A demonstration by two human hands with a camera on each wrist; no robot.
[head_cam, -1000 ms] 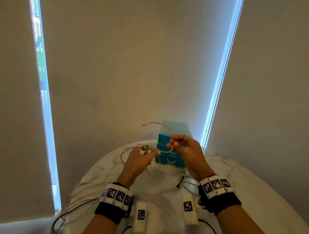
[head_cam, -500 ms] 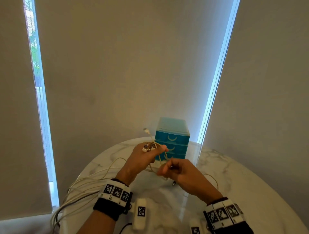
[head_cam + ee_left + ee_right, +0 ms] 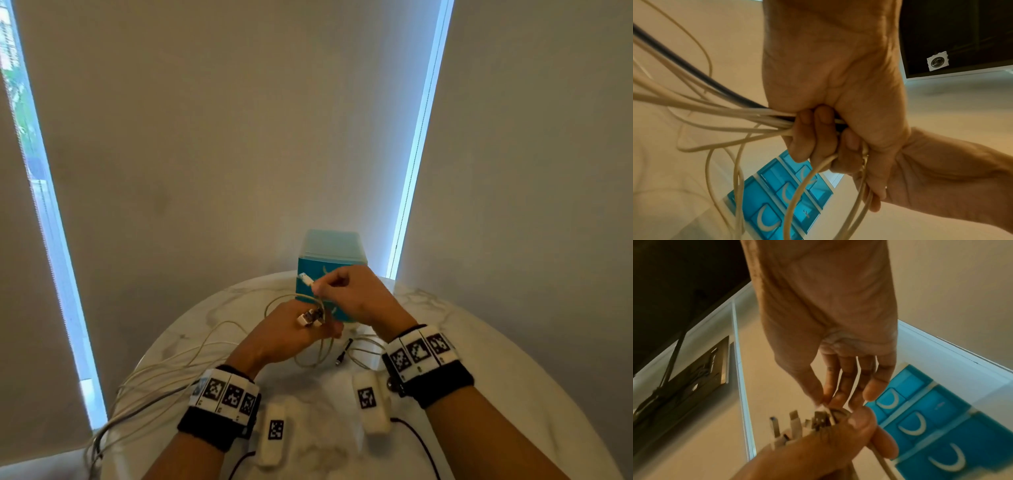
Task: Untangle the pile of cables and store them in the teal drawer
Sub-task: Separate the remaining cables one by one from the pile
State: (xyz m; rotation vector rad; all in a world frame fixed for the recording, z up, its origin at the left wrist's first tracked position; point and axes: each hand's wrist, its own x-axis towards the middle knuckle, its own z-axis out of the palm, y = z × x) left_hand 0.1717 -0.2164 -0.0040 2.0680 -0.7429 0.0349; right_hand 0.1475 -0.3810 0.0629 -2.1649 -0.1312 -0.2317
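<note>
Above the white marble table (image 3: 479, 359), my left hand (image 3: 327, 329) grips a bundle of cream cables (image 3: 731, 123) in a fist. Several plugs (image 3: 310, 318) stick up from the fist. My right hand (image 3: 317, 288) is just beyond and above it, thumb and forefinger pinching one cream cable just below its white plug (image 3: 306, 278). That cable loops down to the left hand. In the right wrist view the right hand (image 3: 824, 402) pinches close to the plugs (image 3: 793, 423). The teal drawer unit (image 3: 330, 251) stands behind the hands with its three drawers (image 3: 931, 418) closed.
Loose cream cables (image 3: 154, 380) trail from my left hand across the table and over its left edge. A black jack plug (image 3: 343, 353) lies by my right wrist. Two white marker blocks (image 3: 274, 431) (image 3: 370, 401) lie near the front edge. Blinds hang close behind the table.
My right hand has come up from low over the table and now pinches the cable just under its white plug, in front of the drawer unit. The left hand still holds the bundle.
</note>
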